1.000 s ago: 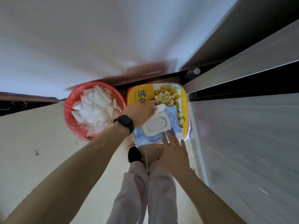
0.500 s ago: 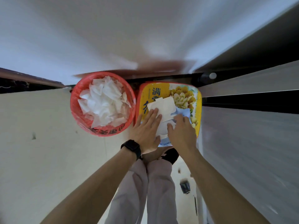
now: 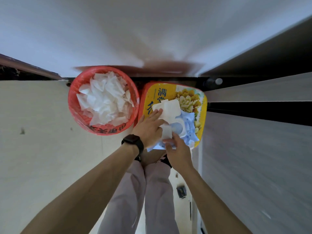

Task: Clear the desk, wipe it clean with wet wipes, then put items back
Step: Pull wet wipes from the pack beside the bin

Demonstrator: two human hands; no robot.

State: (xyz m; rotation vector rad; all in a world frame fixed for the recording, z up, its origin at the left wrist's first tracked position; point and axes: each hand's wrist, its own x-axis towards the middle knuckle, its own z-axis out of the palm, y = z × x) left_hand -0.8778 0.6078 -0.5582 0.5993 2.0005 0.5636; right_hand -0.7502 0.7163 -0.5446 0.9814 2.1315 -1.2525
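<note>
A blue wet-wipes pack lies on a yellow box with a flower print. Its white flip lid stands open. My left hand, with a black watch on the wrist, lies flat on the pack with straight fingers touching the lid. My right hand pinches a white wet wipe that sticks up from the pack's opening.
A red bin full of crumpled white wipes stands left of the yellow box, against a white wall. A grey cabinet face runs along the right. My legs and the pale floor are below.
The lid was flipped open by my left hand. My right hand moved from the pack's near edge to the opening and pulled a wipe up and toward me.
</note>
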